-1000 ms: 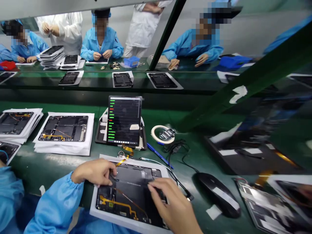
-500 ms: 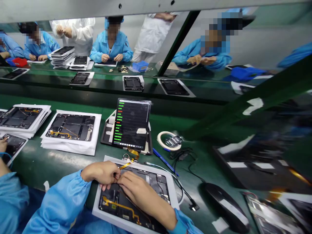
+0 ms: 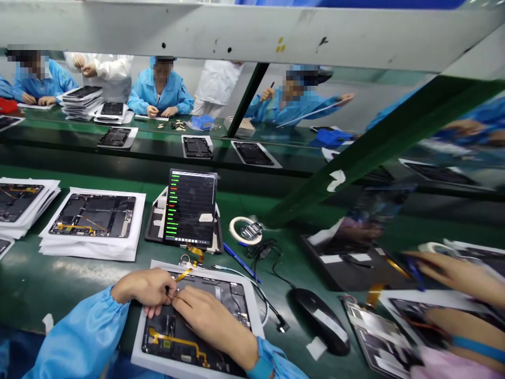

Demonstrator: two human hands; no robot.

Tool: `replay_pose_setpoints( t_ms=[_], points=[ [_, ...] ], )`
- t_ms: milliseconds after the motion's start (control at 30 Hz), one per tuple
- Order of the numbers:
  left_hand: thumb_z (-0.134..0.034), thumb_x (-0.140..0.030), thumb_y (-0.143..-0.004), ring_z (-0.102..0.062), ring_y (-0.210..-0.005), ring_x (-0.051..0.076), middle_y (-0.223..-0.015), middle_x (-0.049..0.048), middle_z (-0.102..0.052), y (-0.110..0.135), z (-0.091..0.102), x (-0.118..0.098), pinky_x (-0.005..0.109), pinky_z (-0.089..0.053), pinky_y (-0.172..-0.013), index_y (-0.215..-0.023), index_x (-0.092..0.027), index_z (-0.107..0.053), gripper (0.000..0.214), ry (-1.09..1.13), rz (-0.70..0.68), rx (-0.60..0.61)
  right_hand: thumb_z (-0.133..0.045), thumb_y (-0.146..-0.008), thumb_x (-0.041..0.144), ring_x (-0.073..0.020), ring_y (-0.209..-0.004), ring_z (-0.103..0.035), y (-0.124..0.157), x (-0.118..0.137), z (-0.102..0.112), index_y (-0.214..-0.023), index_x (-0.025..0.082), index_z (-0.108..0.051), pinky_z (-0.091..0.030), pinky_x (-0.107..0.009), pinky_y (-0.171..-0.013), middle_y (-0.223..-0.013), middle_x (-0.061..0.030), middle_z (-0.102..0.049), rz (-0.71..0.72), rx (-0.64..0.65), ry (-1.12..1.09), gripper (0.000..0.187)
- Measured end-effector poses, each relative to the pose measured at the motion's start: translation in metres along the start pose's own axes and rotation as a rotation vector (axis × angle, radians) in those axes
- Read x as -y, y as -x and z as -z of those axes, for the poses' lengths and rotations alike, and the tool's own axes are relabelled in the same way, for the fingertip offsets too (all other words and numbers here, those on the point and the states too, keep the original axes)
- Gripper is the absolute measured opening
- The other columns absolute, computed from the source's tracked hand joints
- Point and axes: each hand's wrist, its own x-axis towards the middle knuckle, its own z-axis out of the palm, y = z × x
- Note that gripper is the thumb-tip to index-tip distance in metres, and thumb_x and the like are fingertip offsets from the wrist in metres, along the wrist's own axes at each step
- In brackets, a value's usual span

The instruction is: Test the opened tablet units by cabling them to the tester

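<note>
An opened tablet housing, with dark innards and an orange flex strip, lies on white foam sheeting in front of me. Over its upper left part my left hand is closed in a pinch. A loose orange ribbon cable runs from the lit tablet screen down to those fingertips. My right hand lies across the housing, fingers pressed together, tips meeting the left ones. Whatever sits between the right fingertips is hidden.
Foam-interleaved tablet housings are stacked at left. To the right lie a tape roll, blue pen, black cable and mouse. A co-worker's hand reaches in at right. A green slanted post stands behind.
The view has swung right and a little up, so the scene sits further left. A co-worker's arms now show at the right. Both my hands keep their pinched pose over the housing.
</note>
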Motion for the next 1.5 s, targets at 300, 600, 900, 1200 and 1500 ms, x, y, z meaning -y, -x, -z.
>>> replay_pose_setpoints(
  t_ms=[300, 600, 900, 1200, 1500],
  points=[
    [-0.045, -0.011, -0.082, -0.052, -0.038, 0.013, -0.051, -0.0049, -0.058, -0.003, 0.001, 0.01, 0.019, -0.042, -0.04, -0.081, -0.019, -0.05, 0.01, -0.052, -0.046, -0.018, -0.05, -0.102, 0.018, -0.0191, -0.077, -0.057, -0.002, -0.007, 0.01, -0.096, 0.017, -0.059, -0.044, -0.033, -0.069, -0.087, -0.0031, -0.064, -0.031, -0.079, -0.052, 0.01],
    [-0.072, -0.046, -0.081, -0.049, -0.049, 0.008, -0.054, -0.0064, -0.055, 0.012, 0.002, -0.006, 0.018, -0.031, -0.049, -0.106, -0.017, -0.066, 0.038, -0.077, -0.266, -0.594, -0.052, -0.098, 0.016, -0.0275, -0.079, -0.068, 0.048, -0.078, 0.042, -0.092, 0.013, -0.059, -0.036, -0.035, -0.064, -0.088, -0.0113, -0.066, -0.942, 0.148, 0.459, 0.01],
    [-0.052, -0.034, -0.095, -0.055, -0.116, 0.03, -0.141, 0.0169, -0.054, -0.029, -0.067, -0.015, 0.046, -0.049, -0.101, -0.129, -0.012, -0.059, 0.041, -0.916, -0.76, -0.87, -0.048, -0.095, 0.02, -0.0194, -0.067, -0.062, 0.058, -0.097, 0.046, -0.093, 0.018, -0.051, -0.034, -0.031, -0.063, -0.075, -0.0035, -0.064, -1.021, -0.047, 0.172, 0.004],
    [-0.038, -0.053, -0.1, -0.042, -0.134, 0.036, -0.161, 0.0147, -0.033, -0.041, -0.068, -0.012, 0.056, -0.037, -0.112, -0.149, -0.017, -0.046, 0.062, -1.015, -0.424, -0.667, -0.052, -0.096, 0.041, -0.014, -0.06, -0.053, 0.083, -0.084, 0.039, -0.084, 0.019, -0.057, -0.041, -0.027, -0.059, -0.069, -0.0005, -0.061, -0.799, -0.404, -0.814, 0.025],
    [-0.03, -0.051, -0.102, -0.042, -0.134, 0.036, -0.164, 0.011, -0.027, -0.042, -0.068, -0.018, 0.056, -0.037, -0.111, -0.152, -0.018, -0.043, 0.062, -1.044, -0.362, -0.618, -0.057, -0.094, 0.042, -0.0131, -0.06, -0.048, 0.091, -0.079, 0.027, -0.071, 0.021, -0.049, -0.037, -0.025, -0.057, -0.065, 0.0015, -0.05, -0.798, -0.451, -0.633, 0.033]
  ],
)
